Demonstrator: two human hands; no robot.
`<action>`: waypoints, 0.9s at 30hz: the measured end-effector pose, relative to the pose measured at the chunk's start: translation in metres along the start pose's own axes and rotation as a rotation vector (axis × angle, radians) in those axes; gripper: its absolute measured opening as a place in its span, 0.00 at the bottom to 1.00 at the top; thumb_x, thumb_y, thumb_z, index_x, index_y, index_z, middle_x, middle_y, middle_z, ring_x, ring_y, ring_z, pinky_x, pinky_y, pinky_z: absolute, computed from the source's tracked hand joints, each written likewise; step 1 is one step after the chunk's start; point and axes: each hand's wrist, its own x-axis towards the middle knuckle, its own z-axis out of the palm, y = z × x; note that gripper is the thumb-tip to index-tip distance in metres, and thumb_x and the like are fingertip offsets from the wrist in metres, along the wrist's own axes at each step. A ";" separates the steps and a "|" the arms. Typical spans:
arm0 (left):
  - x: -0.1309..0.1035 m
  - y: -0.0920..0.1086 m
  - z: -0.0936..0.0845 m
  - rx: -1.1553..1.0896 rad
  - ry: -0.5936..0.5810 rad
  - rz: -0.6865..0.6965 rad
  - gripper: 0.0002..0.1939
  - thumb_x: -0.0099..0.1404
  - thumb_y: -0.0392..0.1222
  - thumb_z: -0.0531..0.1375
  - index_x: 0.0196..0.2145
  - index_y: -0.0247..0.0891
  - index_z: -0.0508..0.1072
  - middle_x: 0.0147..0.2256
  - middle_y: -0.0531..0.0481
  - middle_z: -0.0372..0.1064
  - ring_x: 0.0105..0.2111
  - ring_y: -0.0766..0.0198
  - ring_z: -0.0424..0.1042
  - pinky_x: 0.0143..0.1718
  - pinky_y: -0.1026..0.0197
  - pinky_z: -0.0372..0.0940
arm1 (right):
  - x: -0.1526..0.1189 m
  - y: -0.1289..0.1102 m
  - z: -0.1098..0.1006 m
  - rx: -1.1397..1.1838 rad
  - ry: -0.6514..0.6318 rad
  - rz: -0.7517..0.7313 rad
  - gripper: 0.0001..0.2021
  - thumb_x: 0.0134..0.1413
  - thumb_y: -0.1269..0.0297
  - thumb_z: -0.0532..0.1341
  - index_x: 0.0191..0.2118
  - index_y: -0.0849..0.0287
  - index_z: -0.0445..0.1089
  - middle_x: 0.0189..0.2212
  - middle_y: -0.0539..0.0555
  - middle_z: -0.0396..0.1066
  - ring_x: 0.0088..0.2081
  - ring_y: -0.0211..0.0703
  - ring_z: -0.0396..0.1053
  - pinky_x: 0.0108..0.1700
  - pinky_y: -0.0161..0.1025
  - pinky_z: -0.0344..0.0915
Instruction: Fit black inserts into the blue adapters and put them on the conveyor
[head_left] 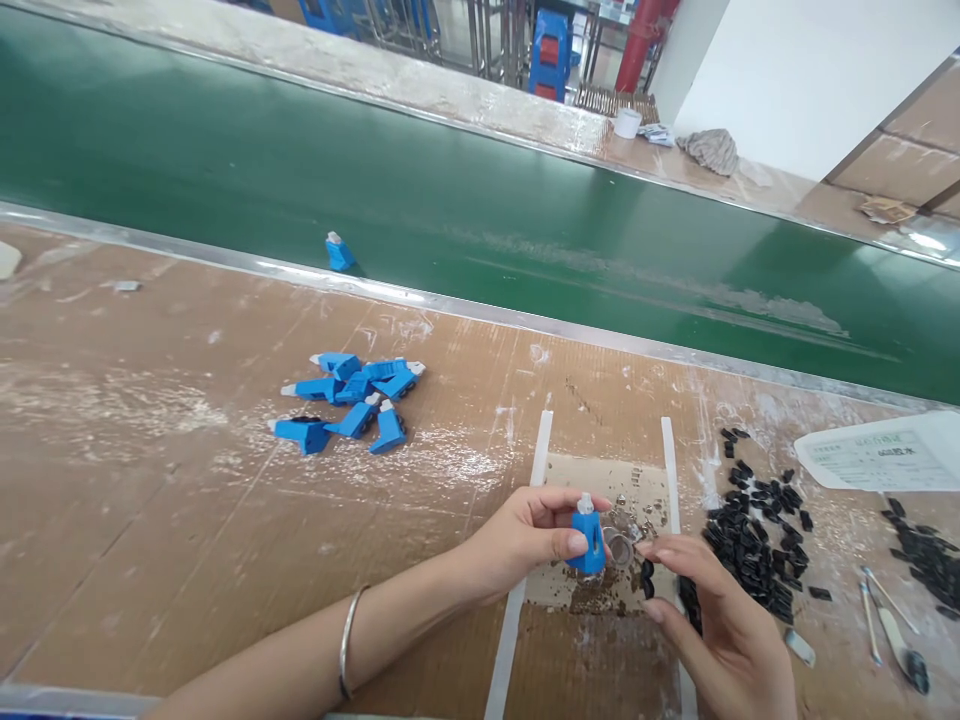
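My left hand (536, 540) grips a blue plastic part (587, 545) with a pale grey tip, held upright over a stained sheet (574, 480) taped to the table. Close to its right, my right hand (720, 620) pinches a small black piece (647, 578) between thumb and fingers. The two pieces are apart. Between the hands lies a small round dish (619, 548), partly covered by my fingers. Just beyond my right hand spreads a pile of small black pieces (750, 540).
Several blue parts (352, 390) lie heaped at left centre. Another blue part (340, 252) stands on the green conveyor belt (465, 230). At right are a white labelled sheet (885, 450), more black pieces (926, 550), cotton swabs (871, 620) and a slim tool (896, 640).
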 end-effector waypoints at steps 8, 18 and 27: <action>-0.007 -0.006 0.008 -0.119 -0.057 0.012 0.25 0.46 0.43 0.76 0.40 0.37 0.73 0.32 0.53 0.72 0.30 0.71 0.72 0.32 0.68 0.67 | 0.017 -0.007 0.015 0.218 -0.010 -0.048 0.09 0.65 0.71 0.61 0.49 0.54 0.67 0.44 0.56 0.73 0.48 0.45 0.69 0.51 0.42 0.69; -0.009 -0.009 0.009 -0.143 -0.055 0.004 0.25 0.46 0.43 0.76 0.35 0.35 0.67 0.28 0.55 0.70 0.26 0.73 0.69 0.28 0.71 0.64 | 0.025 -0.011 0.017 0.106 -0.026 -0.142 0.08 0.63 0.74 0.61 0.45 0.55 0.69 0.43 0.57 0.75 0.46 0.48 0.71 0.47 0.46 0.71; -0.009 -0.012 0.010 -0.170 -0.032 0.034 0.23 0.48 0.42 0.75 0.34 0.35 0.67 0.29 0.55 0.71 0.26 0.73 0.69 0.28 0.70 0.64 | 0.027 -0.017 0.016 -0.073 -0.010 -0.238 0.08 0.64 0.77 0.59 0.44 0.58 0.72 0.44 0.56 0.75 0.47 0.48 0.69 0.47 0.44 0.70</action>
